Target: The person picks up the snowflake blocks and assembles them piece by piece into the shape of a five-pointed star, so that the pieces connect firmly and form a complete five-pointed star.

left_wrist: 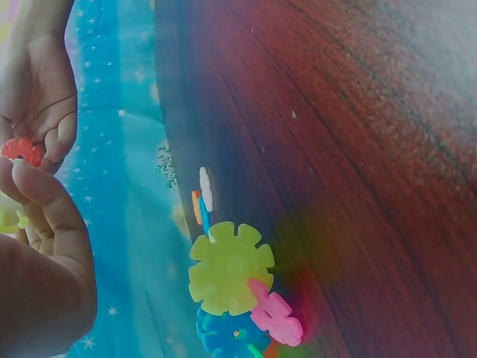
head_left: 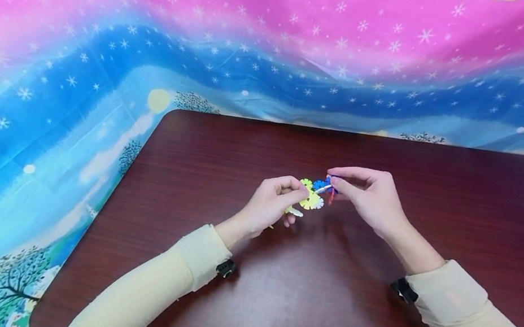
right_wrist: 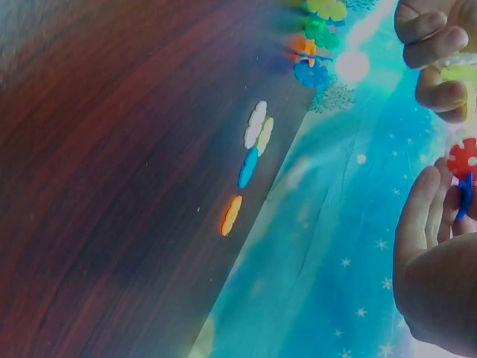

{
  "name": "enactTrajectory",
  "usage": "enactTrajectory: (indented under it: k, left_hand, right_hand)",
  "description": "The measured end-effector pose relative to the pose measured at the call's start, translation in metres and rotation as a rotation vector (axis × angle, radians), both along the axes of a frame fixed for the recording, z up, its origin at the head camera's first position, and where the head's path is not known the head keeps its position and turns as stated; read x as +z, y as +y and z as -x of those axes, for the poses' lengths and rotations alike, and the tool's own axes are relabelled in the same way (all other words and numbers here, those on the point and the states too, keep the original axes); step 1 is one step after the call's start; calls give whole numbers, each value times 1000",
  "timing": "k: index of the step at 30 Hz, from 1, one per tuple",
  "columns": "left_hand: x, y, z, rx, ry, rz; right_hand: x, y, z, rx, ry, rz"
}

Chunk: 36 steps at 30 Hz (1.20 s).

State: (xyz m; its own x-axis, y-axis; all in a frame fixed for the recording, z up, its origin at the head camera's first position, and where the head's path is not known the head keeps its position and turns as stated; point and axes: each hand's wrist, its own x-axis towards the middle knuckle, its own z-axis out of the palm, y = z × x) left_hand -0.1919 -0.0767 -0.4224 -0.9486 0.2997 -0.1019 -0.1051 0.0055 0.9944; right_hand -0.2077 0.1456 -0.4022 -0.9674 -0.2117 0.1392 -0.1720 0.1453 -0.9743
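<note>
Flower-shaped notched discs are joined in a small cluster between my two hands, raised over the table. My left hand [head_left: 269,205] pinches the yellow disc [head_left: 309,199] at the cluster's left side; a white disc shows behind it. On the other side, my right hand [head_left: 370,198] pinches the blue disc [head_left: 319,186] end between thumb and forefinger. A red disc [right_wrist: 463,158] sits beside a dark blue disc [right_wrist: 465,197] in the right wrist view. The fingers partly cover the joints, so which discs are slotted together I cannot tell.
The dark red-brown table [head_left: 301,307] reaches a patterned curtain [head_left: 258,60]. In the left wrist view a large yellow-green disc [left_wrist: 231,268] touches a pink disc [left_wrist: 276,315]. A white disc [right_wrist: 255,124] and an orange disc [right_wrist: 232,215] lie among others in the right wrist view.
</note>
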Motion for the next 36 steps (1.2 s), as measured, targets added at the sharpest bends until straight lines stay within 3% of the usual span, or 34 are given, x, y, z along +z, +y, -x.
enactTrajectory:
  k: [7,14,23,29,33,36]
  left_hand:
    - [0,0,-1,-32,29,52]
    - [-2,0,-2,-69,69,91]
    - [1,2,-7,-102,72,69]
    - [2,6,-8,-86,95,75]
    - [2,8,-7,-68,99,66]
    - [1,9,-6,-49,76,21]
  right_hand:
    - [1,2,1,34,-12,-74]
    - [6,9,4,120,-14,-166]
    - [9,13,6,164,136,-236]
    - [12,10,-1,126,194,-254]
    - [13,8,-3,61,141,-248]
    - [10,6,-2,19,40,-160]
